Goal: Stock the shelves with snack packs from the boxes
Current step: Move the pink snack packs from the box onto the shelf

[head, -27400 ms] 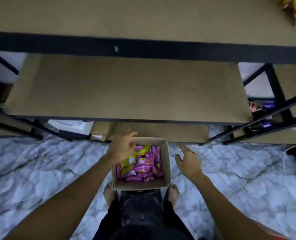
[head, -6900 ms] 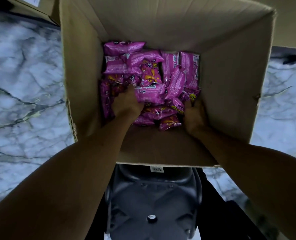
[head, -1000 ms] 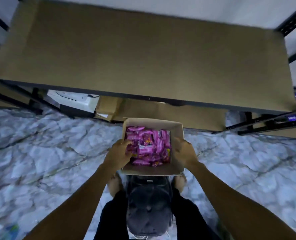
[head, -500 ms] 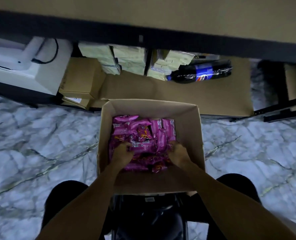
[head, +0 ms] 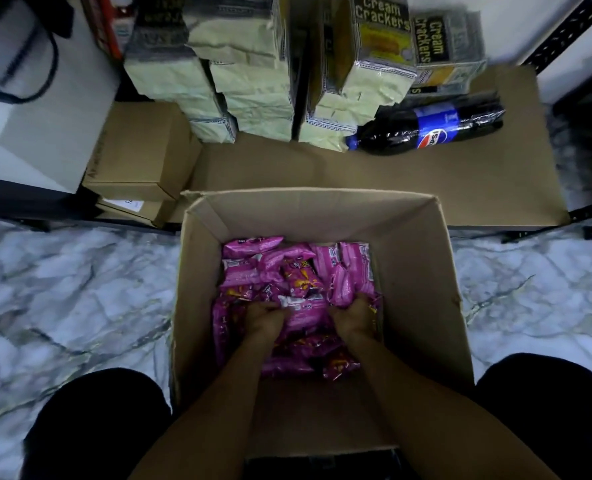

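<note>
hands: left hand (head: 266, 318) and right hand (head: 354, 315) are now pushed deeper into box (head: 422, 292) | grip: pink snack packs (head: 305, 315) are held by both | next: packs can be lifted to shelf

Both hands are deep in an open cardboard box (head: 422, 289) on the marble floor (head: 72, 292), the left hand (head: 265, 318) and right hand (head: 355, 315) curled into the heap of pink snack packs (head: 263, 271). Beyond the box, the lowest shelf (head: 460, 188) carries stacked Cream Crackers packs (head: 381, 39), a lying Pepsi bottle (head: 426, 129) and small closed cartons (head: 142, 150).
</note>
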A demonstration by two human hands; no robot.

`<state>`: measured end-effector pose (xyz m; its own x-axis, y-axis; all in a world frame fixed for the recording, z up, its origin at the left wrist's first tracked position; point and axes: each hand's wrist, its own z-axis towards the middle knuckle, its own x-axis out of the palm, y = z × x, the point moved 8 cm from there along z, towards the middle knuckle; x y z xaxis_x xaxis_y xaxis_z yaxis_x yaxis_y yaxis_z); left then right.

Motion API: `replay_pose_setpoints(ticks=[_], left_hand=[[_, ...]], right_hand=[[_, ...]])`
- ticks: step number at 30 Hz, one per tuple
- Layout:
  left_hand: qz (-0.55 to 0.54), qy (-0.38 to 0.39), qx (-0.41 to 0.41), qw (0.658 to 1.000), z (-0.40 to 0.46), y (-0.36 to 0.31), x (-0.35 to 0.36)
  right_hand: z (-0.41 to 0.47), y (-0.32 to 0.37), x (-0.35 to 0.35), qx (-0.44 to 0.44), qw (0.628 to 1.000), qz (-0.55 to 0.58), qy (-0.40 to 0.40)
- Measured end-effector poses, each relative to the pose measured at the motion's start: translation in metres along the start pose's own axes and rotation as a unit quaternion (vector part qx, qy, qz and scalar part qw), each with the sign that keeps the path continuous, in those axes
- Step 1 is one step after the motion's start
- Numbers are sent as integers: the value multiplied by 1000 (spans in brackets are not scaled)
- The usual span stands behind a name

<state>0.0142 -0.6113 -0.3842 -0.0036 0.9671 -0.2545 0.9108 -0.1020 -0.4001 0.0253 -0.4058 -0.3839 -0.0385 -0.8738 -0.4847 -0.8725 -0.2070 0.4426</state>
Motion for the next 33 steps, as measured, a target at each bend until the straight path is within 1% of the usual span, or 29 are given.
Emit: replay_pose_setpoints(ticks=[1,3,5,6,7,8,10,11,12,15,16,17,18,19,20,21,22,23,24,26,27,28,29,30,31,33], left_hand=[[-8,0,7,1000,4,-3,3],[-34,-18,49,998,8,-11,0],[-62,-72,119,988,4,-18,-15],[-76,-103,162,978,-2,-23,-23],[-70,-139,213,965,-9,-29,-31],[-39,-175,267,947,-17,-37,-36],[49,-228,372,899,-35,-61,-37],[86,-241,407,877,-44,-70,-34],[118,-246,431,860,-51,-76,-31],[241,-251,471,810,-58,-64,-19],[297,-233,481,791,-58,-57,-11],[356,-185,478,781,-53,-50,-2],[404,-111,460,783,-47,-41,9],[430,-24,436,791,-42,-31,21],[421,58,401,812,-41,-22,30],[376,115,366,844,-43,-18,35],[321,130,339,875,-40,-18,35],[271,111,327,898,-35,-22,31],[251,73,323,909,-27,-26,24],[277,0,314,908,-8,-29,7],[287,0,287,914,1,-25,2],[270,29,255,928,8,-18,2],[229,81,214,946,11,-9,6],[191,134,177,956,9,-3,12],[170,167,153,959,8,2,18],[200,190,135,951,9,10,26]], right_hand=[[7,-1,6,-1,1000,21,6],[17,-3,15,-6,997,71,17],[16,-7,16,7,992,123,14],[13,-10,16,30,988,152,13],[10,-14,18,64,980,187,27],[7,-16,20,92,970,218,44],[9,-11,20,110,960,248,76],[12,-9,19,111,956,258,82],[16,-10,17,113,955,263,73],[19,-27,11,137,953,272,2],[20,-33,9,137,951,277,-23],[19,-36,8,130,950,281,-35],[20,-39,8,120,951,281,-42],[19,-39,7,112,954,276,-38],[19,-38,6,103,957,268,-33],[20,-37,5,100,962,253,-27],[21,-37,3,97,964,246,-23],[19,-34,1,96,966,240,-20],[22,-34,1,94,967,236,-21],[22,-31,3,90,971,219,-23],[22,-31,7,93,972,216,-20],[23,-33,10,94,970,223,-19],[22,-34,12,99,969,228,-17],[21,-36,13,100,967,235,-15],[19,-37,12,99,967,234,-8],[18,-39,7,92,971,222,-3]])
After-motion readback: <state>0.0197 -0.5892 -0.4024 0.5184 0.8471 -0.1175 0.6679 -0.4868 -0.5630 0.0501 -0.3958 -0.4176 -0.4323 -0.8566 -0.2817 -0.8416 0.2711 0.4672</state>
